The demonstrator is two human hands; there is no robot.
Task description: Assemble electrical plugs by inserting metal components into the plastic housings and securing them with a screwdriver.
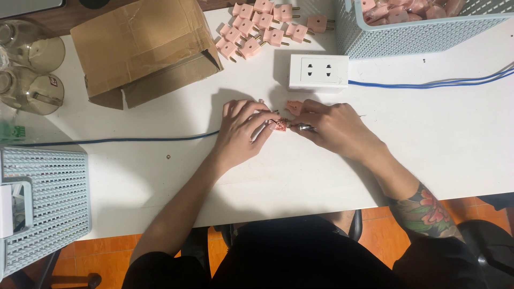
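Dark-clothed lap and forearms nearest the lens, right forearm tattooed. Left hand and right hand meet at mid-table. Left fingers closed on small pink plug part; right fingers clamped on thin metal tool, tip at plug part. Second pink piece lies just behind right hand. White socket box beyond, blue cable running right. Pile of pink plugs further back, beside open cardboard box. Pale blue baskets: one back right, one near left.

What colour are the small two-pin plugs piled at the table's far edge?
Pale pink small plastic plugs with brass-coloured pins, clearest in the head view.
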